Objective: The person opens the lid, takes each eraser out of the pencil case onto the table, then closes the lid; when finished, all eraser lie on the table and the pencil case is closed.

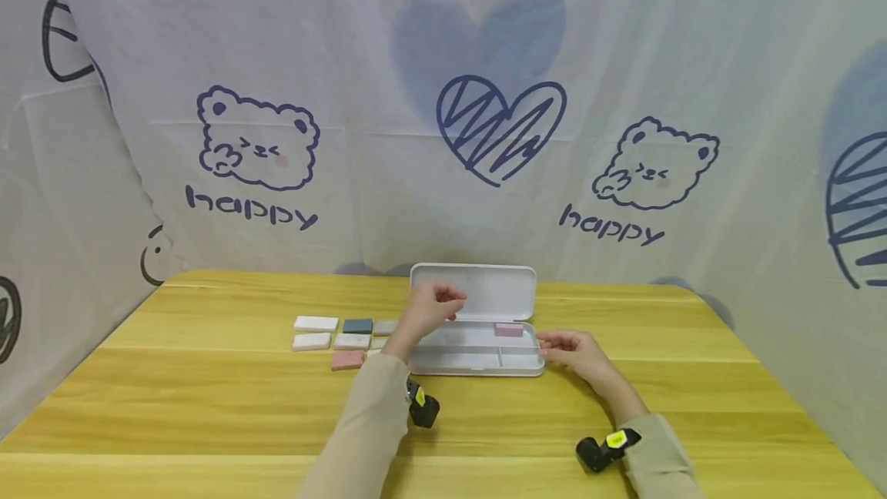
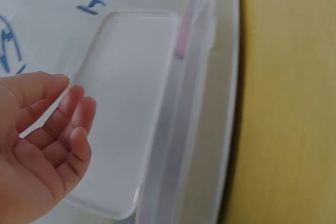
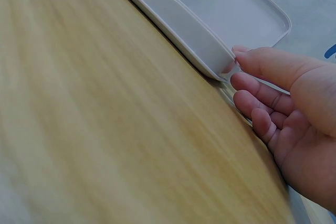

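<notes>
A white pencil case [image 1: 450,360] stands on the table with its lid [image 1: 495,295] raised at the back. Inside, a pink eraser-like block [image 1: 508,329] lies in the rear compartment near the right end. My left hand [image 1: 431,310] hovers in front of the lid, fingers loosely bent and nothing between them; the left wrist view shows the same hand [image 2: 47,140] beside the lid. At the case's right end is my right hand [image 1: 575,353]. In the right wrist view, the thumb of this hand [image 3: 294,98] is at the corner rim, with the other fingers loosely bent below.
Left of the case lie several small blocks in rows: white ones [image 1: 316,323], a blue-grey one [image 1: 357,326] and a reddish one [image 1: 347,360]. My left forearm partly hides some of them. A printed cloth [image 1: 374,175] hangs behind the wooden table [image 1: 208,406].
</notes>
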`<action>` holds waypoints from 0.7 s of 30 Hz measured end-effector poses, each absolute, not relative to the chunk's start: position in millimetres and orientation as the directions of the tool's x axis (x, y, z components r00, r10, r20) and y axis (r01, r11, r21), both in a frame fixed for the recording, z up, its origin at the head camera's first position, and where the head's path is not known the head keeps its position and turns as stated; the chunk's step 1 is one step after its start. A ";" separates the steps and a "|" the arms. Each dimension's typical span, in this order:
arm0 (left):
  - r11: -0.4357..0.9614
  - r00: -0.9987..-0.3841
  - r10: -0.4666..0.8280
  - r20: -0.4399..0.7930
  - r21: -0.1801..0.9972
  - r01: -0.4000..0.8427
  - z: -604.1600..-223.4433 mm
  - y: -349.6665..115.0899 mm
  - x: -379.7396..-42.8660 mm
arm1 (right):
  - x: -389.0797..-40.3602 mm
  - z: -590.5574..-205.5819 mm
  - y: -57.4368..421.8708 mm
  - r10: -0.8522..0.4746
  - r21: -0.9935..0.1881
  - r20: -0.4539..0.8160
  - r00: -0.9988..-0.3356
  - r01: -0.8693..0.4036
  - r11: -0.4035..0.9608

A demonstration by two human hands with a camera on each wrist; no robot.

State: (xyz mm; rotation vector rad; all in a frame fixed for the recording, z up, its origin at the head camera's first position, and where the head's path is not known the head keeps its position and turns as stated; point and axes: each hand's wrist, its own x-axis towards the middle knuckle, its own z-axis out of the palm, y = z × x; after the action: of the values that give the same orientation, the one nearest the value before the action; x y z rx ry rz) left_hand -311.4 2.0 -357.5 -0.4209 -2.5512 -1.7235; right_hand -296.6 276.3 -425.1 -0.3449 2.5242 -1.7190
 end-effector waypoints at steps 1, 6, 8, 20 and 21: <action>0.342 -0.961 0.205 0.186 0.906 0.249 -358.9 5.8 -313.0 | -296.5 -424.9 276.3 -0.220 -0.925 0.067 -0.973 -0.143 0.351; 0.335 -0.951 0.217 0.218 0.899 0.282 -365.0 23.8 -318.5 | -296.9 -425.0 276.3 -0.217 -0.926 0.067 -0.974 -0.141 0.349; 0.339 -0.951 0.227 0.211 0.898 0.280 -367.4 29.8 -319.6 | -297.0 -425.4 276.0 -0.217 -0.927 0.065 -0.974 -0.139 0.348; 0.461 -0.946 0.270 0.178 0.839 0.289 -387.1 53.5 -322.7 | -298.0 -426.3 276.3 -0.219 -0.925 0.071 -0.973 -0.146 0.350; 0.479 -0.943 0.274 0.190 0.823 0.305 -388.7 55.0 -322.4 | -297.9 -426.4 276.5 -0.221 -0.925 0.072 -0.973 -0.148 0.349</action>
State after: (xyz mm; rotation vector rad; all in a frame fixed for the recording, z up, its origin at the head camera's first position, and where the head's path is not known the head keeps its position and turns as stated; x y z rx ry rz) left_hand -322.4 55.0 -388.7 -0.5233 -2.6738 -1.4986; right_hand -297.9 276.5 -426.4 -0.3462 2.5265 -1.7211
